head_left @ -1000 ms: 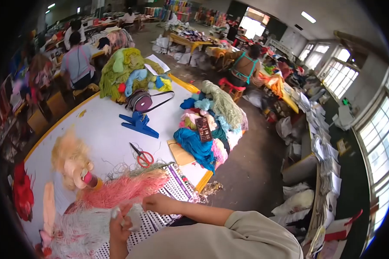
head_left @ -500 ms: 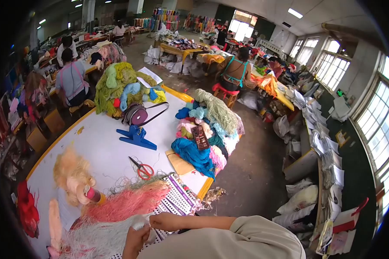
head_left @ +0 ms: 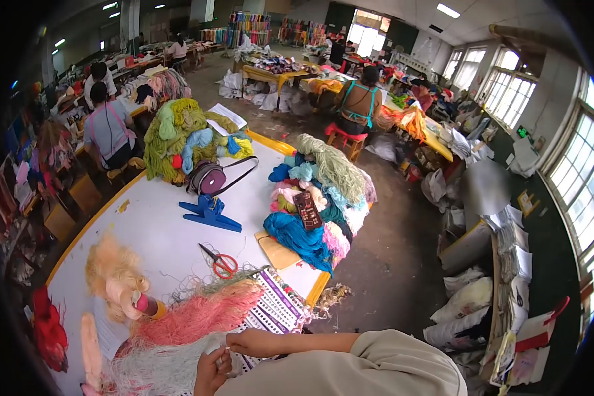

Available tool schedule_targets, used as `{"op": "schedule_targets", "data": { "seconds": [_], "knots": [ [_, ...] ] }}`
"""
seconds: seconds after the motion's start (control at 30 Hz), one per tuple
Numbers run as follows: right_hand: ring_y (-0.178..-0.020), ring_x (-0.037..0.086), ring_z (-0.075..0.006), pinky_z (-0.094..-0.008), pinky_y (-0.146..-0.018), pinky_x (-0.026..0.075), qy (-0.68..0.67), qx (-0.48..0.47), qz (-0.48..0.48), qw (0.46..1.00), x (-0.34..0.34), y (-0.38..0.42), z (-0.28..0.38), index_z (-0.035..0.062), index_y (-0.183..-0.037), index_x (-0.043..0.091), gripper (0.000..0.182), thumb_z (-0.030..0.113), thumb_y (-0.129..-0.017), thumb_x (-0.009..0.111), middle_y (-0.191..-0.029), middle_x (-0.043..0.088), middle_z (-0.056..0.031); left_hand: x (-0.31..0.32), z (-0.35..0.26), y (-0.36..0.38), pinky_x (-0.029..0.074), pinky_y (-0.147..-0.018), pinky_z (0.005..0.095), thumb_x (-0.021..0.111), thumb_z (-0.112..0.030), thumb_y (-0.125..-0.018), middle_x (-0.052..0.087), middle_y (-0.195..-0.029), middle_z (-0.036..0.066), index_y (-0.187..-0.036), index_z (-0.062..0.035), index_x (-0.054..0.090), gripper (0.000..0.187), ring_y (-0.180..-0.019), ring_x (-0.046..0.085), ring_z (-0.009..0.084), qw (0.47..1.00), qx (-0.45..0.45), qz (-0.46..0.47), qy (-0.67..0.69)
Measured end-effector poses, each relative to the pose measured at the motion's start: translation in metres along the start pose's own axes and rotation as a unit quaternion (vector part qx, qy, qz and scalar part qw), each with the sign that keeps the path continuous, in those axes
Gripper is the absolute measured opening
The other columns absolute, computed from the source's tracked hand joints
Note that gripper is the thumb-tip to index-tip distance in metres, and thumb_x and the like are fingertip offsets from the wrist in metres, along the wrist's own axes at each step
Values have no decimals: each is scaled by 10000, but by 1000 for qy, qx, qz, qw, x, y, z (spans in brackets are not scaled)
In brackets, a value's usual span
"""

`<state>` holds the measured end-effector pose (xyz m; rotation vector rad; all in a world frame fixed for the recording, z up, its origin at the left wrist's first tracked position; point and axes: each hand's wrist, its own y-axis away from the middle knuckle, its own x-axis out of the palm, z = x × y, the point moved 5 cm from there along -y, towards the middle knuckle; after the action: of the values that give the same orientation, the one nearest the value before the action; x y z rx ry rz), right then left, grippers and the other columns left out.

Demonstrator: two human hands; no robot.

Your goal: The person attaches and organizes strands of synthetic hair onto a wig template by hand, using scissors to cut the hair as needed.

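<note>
My left hand (head_left: 211, 372) is closed, fingers pinched on pale grey-white thread (head_left: 155, 362) spread over the near side of the table. Just beside it, my right hand (head_left: 247, 342) is closed too, its fingertips at the same thread; the exact strand is too small to see. Coral-pink thread (head_left: 201, 309) lies beyond the hands. A white card with purple bands and rows of holes (head_left: 277, 305) lies partly under my right forearm. Farther off are red-handled scissors (head_left: 224, 265). A spool with a pink end (head_left: 146, 304) sits by peach thread (head_left: 114, 270).
A blue plastic clamp-like piece (head_left: 210, 213), a purple bag (head_left: 210, 178) and piles of coloured yarn (head_left: 297, 234) are on the white table (head_left: 158, 224). A phone (head_left: 307, 210) rests on the right pile. Stacked papers (head_left: 511, 264) line the right side. Other people sit at tables farther away.
My hands stay close together at the pale thread, the left fingers shifting slightly up and right. The whole view has moved slightly; the things on the table lie as before.
</note>
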<state>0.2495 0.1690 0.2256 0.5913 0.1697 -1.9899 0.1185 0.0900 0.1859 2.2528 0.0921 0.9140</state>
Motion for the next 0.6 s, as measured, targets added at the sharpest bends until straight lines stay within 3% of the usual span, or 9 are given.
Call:
{"op": "schedule_targets", "data": {
  "seconds": [0.13,0.2,0.47,0.6],
  "knots": [
    [-754,603,-404,-484,-666,450,3,8,5,1000,-4,0,1,63,-995,517,211,270,-963,488,-775,606,-213,-25,14,-15,275,-427,231,573,-186,-910,445,-593,-1,-764,-61,528,198,-455,374,93,1000,-15,17,13],
    [-755,605,-404,-491,-673,451,-2,4,2,1000,-4,1,-2,59,-998,519,215,269,-962,491,-776,608,-216,-26,17,-20,274,-411,233,564,-146,-920,491,-621,21,-851,-40,555,127,-449,397,101,997,-24,55,58],
    [-824,612,-416,-477,-713,463,-9,-17,-8,1000,-10,3,-6,50,-1033,553,210,237,-944,516,-829,622,-225,-15,15,-13,286,-425,232,578,-177,-918,479,-633,10,-846,-40,556,156,-464,398,98,1000,-3,-6,29],
    [-923,576,-356,-427,-784,459,-28,-67,-69,995,-16,0,-3,47,-941,566,94,136,-917,549,-934,581,-141,-13,16,-9,302,-442,228,573,-196,-937,476,-659,-3,-896,-60,572,142,-470,382,94,998,-12,50,22]
  ]
}}
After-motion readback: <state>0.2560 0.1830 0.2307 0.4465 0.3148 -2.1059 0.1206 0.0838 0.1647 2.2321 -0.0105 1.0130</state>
